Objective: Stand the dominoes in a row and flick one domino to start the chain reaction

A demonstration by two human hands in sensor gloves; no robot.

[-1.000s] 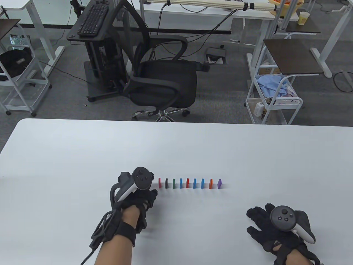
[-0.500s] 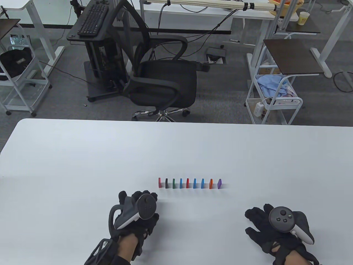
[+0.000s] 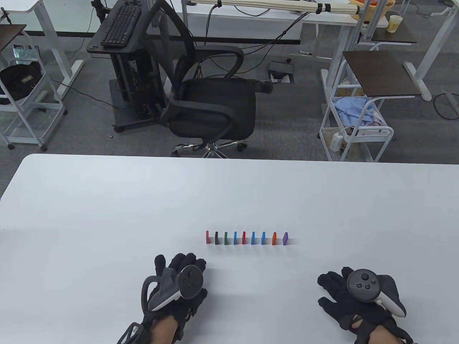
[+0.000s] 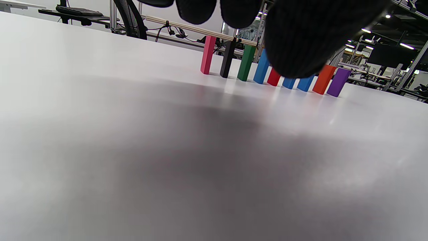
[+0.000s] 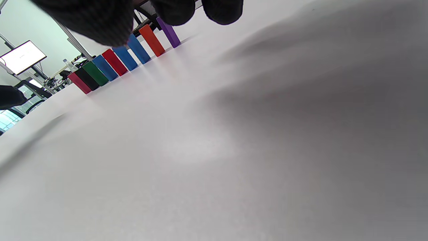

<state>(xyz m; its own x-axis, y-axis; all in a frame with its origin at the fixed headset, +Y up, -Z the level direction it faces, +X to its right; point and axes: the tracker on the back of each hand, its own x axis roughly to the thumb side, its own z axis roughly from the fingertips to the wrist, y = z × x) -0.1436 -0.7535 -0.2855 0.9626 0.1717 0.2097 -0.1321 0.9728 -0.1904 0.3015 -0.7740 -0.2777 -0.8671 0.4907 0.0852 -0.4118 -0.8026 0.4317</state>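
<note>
Several coloured dominoes stand upright in a row (image 3: pixel 247 238) on the white table (image 3: pixel 107 200), from the pink domino (image 3: pixel 207 237) (image 4: pixel 207 55) at the left end to the purple domino (image 3: pixel 285 238) (image 4: pixel 338 82) (image 5: pixel 169 32) at the right. My left hand (image 3: pixel 179 267) lies flat on the table in front of the row's left end, fingers spread, holding nothing. To the right and nearer the front edge, my right hand (image 3: pixel 331 292) rests flat with fingers spread, clear of the row. Black fingertips (image 4: pixel 297 40) hide part of the row in the left wrist view.
Beyond the table's far edge stand a black office chair (image 3: pixel 211 107), a keyboard stand (image 3: pixel 118 32) and a white cart (image 3: pixel 355 132). Nothing else lies on the table besides the dominoes.
My left hand has drawn back from the pink end of the row toward the front edge and flattened on the table. The dominoes still stand. The right hand barely shifted.
</note>
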